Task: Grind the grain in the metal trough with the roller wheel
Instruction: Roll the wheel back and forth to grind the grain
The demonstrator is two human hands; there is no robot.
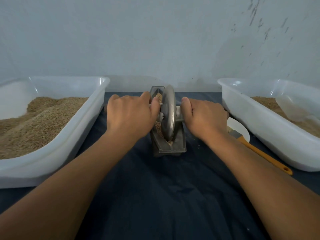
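Dark blue cloth [164, 196] covers the work surface, with both bare forearms reaching over it from the near edge. Mid-cloth stands the metal trough [168, 146], grain [159, 128] lying along its channel. Upright in the channel sits the roller wheel [168, 113]. The left hand [129, 116] and right hand [204, 116] each curl tightly around an end of the wheel's axle handle [179, 110]. Beside the right wrist lie an orange-handled brush [259, 153] and a white dish [239, 129]. White plastic tubs of grain flank the trough, left tub [57, 149] and right tub [270, 135], the right one holding a clear scoop [290, 110]. Behind rises a pale scuffed wall [155, 40].
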